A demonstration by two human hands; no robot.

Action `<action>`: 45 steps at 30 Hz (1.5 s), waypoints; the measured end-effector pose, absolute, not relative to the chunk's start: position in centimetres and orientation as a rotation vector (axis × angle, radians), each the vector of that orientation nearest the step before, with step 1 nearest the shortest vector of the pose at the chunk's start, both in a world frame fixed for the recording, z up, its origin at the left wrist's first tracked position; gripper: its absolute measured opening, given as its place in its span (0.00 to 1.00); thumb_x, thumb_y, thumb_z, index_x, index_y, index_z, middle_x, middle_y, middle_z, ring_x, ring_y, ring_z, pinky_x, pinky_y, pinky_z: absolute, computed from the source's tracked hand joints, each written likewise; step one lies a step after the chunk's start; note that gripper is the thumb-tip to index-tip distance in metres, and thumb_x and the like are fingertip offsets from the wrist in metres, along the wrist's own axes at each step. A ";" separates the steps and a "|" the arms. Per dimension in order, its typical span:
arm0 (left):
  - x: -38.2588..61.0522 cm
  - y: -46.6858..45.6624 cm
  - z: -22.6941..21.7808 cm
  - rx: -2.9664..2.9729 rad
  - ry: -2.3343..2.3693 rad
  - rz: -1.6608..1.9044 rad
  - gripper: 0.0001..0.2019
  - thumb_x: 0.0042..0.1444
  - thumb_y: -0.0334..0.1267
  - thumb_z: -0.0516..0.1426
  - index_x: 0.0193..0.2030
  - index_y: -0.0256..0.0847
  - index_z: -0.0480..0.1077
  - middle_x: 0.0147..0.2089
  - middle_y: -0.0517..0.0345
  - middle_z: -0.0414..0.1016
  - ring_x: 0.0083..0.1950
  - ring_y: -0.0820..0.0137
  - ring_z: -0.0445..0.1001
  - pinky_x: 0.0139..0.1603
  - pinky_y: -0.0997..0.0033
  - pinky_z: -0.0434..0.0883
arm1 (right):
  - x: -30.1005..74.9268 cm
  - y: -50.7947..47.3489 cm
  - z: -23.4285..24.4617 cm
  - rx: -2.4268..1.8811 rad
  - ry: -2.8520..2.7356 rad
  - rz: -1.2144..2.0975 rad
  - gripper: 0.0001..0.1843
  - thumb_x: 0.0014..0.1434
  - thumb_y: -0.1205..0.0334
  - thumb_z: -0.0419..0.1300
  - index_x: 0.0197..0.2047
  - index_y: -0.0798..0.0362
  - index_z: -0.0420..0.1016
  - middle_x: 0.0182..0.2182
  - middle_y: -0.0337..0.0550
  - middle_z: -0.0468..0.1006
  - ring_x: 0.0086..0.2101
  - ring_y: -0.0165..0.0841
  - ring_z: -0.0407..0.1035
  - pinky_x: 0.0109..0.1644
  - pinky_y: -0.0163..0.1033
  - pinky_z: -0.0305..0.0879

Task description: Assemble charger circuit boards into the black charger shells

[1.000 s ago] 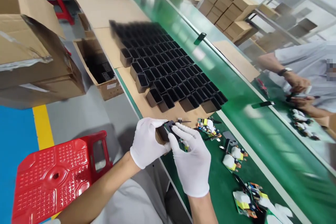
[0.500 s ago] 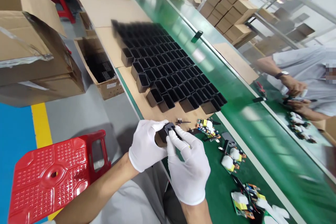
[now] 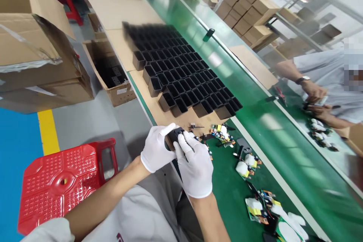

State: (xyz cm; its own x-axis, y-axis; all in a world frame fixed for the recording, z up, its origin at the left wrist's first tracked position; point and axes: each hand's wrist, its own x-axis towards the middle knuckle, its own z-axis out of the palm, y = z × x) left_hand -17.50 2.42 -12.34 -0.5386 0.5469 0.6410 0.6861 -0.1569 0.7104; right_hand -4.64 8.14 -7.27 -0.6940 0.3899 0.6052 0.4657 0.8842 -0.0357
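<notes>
The white-gloved left hand (image 3: 157, 148) holds a small black rectangular plastic case (image 3: 173, 134) by the near edge of the green worktop (image 3: 224, 183); the white-gloved right hand (image 3: 195, 166) touches its top, whether pinching I cannot tell, near rows of open black box-shaped shells (image 3: 181, 72)

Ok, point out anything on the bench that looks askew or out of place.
Nothing plainly spilled or broken shows. The black boxes form a ragged near edge, with gaps, while rows behind stand tight. The circuit boards lie loosely at mixed angles, though that may be normal.
</notes>
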 end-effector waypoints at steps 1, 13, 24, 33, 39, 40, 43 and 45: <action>-17.6 2.4 -12.3 -1.456 -1.927 -1.792 0.24 0.56 0.31 0.63 0.60 0.44 0.72 0.50 0.52 0.87 0.46 0.62 0.84 0.51 0.58 0.82 | -4.5 8.2 -7.2 -0.605 -2.439 -0.170 0.15 0.72 0.66 0.62 0.60 0.52 0.77 0.51 0.56 0.86 0.47 0.47 0.83 0.49 0.52 0.82; -18.8 2.5 -11.7 -1.543 -1.825 -1.730 0.15 0.56 0.30 0.65 0.50 0.44 0.75 0.47 0.53 0.88 0.42 0.65 0.85 0.44 0.64 0.82 | -4.9 7.7 -9.3 -0.636 -2.304 -0.081 0.25 0.70 0.71 0.64 0.68 0.46 0.74 0.52 0.50 0.87 0.49 0.46 0.84 0.52 0.51 0.83; -18.4 2.4 -11.8 -1.519 -1.890 -1.762 0.21 0.56 0.41 0.68 0.56 0.45 0.72 0.47 0.53 0.86 0.43 0.63 0.84 0.47 0.61 0.81 | -5.4 6.8 -7.8 -0.774 -2.129 -0.016 0.14 0.66 0.65 0.71 0.54 0.49 0.81 0.50 0.51 0.88 0.46 0.41 0.85 0.52 0.46 0.82; -18.7 2.3 -12.3 -1.606 -1.902 -1.692 0.22 0.56 0.35 0.66 0.58 0.45 0.73 0.48 0.53 0.85 0.45 0.63 0.84 0.49 0.61 0.80 | -5.3 7.1 -8.1 -0.696 -2.222 -0.113 0.09 0.68 0.68 0.68 0.52 0.52 0.81 0.49 0.53 0.88 0.43 0.40 0.85 0.48 0.43 0.81; -19.1 2.3 -11.3 -1.596 -1.852 -1.720 0.19 0.56 0.35 0.67 0.54 0.45 0.75 0.46 0.54 0.86 0.44 0.64 0.84 0.48 0.64 0.81 | -5.0 7.4 -7.8 -0.673 -2.278 -0.153 0.11 0.72 0.67 0.63 0.56 0.51 0.82 0.52 0.56 0.87 0.48 0.42 0.85 0.52 0.44 0.81; -19.1 2.2 -11.1 -1.582 -1.850 -1.730 0.19 0.55 0.36 0.67 0.54 0.45 0.75 0.46 0.55 0.86 0.43 0.64 0.84 0.48 0.64 0.81 | -5.0 7.4 -7.5 -0.665 -2.280 -0.149 0.12 0.72 0.68 0.64 0.56 0.51 0.81 0.52 0.55 0.87 0.48 0.41 0.85 0.53 0.44 0.81; -19.1 1.9 -10.7 -1.574 -1.899 -1.717 0.20 0.55 0.37 0.67 0.55 0.46 0.77 0.46 0.56 0.87 0.43 0.64 0.84 0.48 0.64 0.81 | -4.9 7.1 -7.2 -0.647 -2.285 -0.102 0.17 0.69 0.69 0.67 0.60 0.47 0.80 0.52 0.50 0.88 0.48 0.40 0.85 0.54 0.43 0.82; -19.2 1.8 -11.1 -1.589 -1.953 -1.681 0.18 0.54 0.36 0.67 0.52 0.47 0.78 0.44 0.57 0.87 0.42 0.64 0.84 0.47 0.64 0.81 | -5.0 6.9 -7.8 -0.646 -2.272 -0.047 0.22 0.68 0.70 0.67 0.63 0.45 0.78 0.51 0.47 0.88 0.48 0.41 0.85 0.52 0.44 0.83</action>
State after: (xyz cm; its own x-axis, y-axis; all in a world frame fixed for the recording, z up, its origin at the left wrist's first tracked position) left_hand -19.17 1.78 -11.06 -0.4442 0.6121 0.6543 0.7381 -0.1639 0.6545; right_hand -5.04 6.85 -7.85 -0.5835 0.4359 0.6852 0.4641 0.8714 -0.1590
